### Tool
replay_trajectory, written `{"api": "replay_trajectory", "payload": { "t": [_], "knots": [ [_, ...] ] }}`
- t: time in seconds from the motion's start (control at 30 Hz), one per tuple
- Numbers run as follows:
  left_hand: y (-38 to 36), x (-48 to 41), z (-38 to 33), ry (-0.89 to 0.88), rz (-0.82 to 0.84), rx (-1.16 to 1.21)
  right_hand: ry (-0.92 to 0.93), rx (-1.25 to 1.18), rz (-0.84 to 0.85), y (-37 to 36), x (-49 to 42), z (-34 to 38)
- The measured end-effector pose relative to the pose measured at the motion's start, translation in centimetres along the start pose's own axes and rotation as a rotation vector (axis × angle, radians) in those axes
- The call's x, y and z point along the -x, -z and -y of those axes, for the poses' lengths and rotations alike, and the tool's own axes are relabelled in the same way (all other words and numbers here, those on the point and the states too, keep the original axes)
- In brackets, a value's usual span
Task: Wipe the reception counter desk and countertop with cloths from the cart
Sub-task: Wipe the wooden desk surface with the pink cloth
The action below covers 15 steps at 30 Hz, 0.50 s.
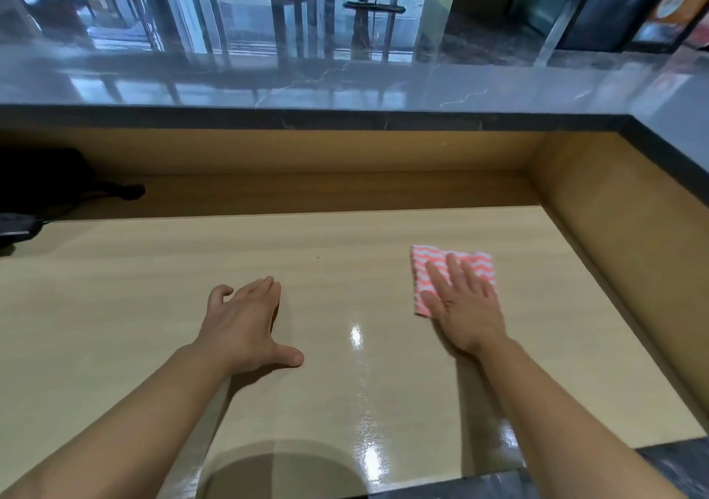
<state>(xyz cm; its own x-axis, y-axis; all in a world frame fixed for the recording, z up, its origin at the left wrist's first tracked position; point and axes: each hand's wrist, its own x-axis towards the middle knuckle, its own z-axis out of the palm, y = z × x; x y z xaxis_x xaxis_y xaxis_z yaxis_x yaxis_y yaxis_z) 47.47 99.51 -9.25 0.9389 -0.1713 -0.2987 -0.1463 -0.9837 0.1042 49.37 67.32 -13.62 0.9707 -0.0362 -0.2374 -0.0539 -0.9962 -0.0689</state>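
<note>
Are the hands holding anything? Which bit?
Nothing is gripped. The right hand presses flat on the near part of the pink striped cloth; the left hand rests empty on the desk.

Only the person's arms show. The left hand point(245, 326) and the right hand point(466, 306) are bare. The left forearm point(134, 422) and the right forearm point(568, 414) are also uncovered as far as the view reaches. Both forearms are slim, and the fingers are long.
</note>
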Motion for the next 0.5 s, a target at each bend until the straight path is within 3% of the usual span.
{"api": "replay_trajectory", "payload": {
  "t": [0.17,0.33,0.5],
  "knots": [
    [0.4,-2.0,0.5,0.022,0.024,-0.014,-0.178,-0.043,-0.002,0.6,-0.9,-2.6],
    [-0.2,-2.3,1.4,0.018,-0.006,0.031,-0.338,-0.167,-0.049,-0.1,-2.3,2.8],
    [-0.5,-2.4,1.6,0.074,0.014,0.099,-0.159,-0.210,-0.046,-0.9,-4.2,13.8]
  ]
}}
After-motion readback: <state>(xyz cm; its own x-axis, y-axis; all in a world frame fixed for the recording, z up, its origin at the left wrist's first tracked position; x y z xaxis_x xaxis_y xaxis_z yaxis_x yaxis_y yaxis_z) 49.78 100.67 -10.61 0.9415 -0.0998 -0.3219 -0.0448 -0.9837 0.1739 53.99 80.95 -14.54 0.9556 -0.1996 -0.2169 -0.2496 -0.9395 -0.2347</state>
